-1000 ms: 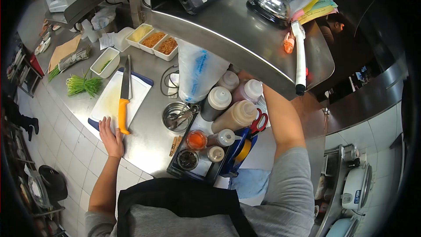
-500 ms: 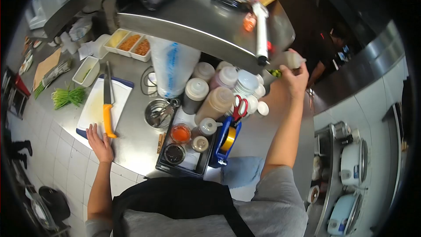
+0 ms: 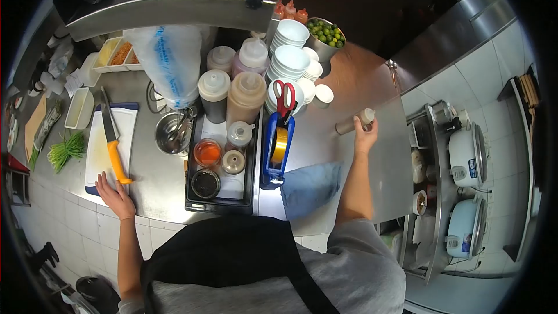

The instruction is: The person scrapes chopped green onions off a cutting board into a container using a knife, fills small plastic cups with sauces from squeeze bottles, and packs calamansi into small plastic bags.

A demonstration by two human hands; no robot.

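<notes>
My left hand (image 3: 115, 196) rests with its fingers spread on the near end of a white cutting board (image 3: 123, 134) with blue ends. A knife with an orange handle (image 3: 117, 161) lies across the board beside it. My right hand (image 3: 365, 134) is wrapped round a small squeeze bottle (image 3: 353, 123), which is tilted above the right part of the steel counter. Between my hands, a black tray (image 3: 190, 195) carries jars and small bottles. Next to it stand a blue tape dispenser (image 3: 269, 166) and red-handled scissors (image 3: 285, 97).
Large squeeze bottles (image 3: 246, 96) and stacked white bowls (image 3: 290, 58) stand behind the tray, near a metal pot of green limes (image 3: 327, 33). A blue cloth (image 3: 312, 189) lies in front. Green chives (image 3: 65, 151) lie at the left, and a steel shelf (image 3: 174, 6) overhangs the back.
The view has swung right. My right hand, first hidden behind the bottles, came out at the back holding a bottle and has moved nearer over the counter. My left hand stays on the board.
</notes>
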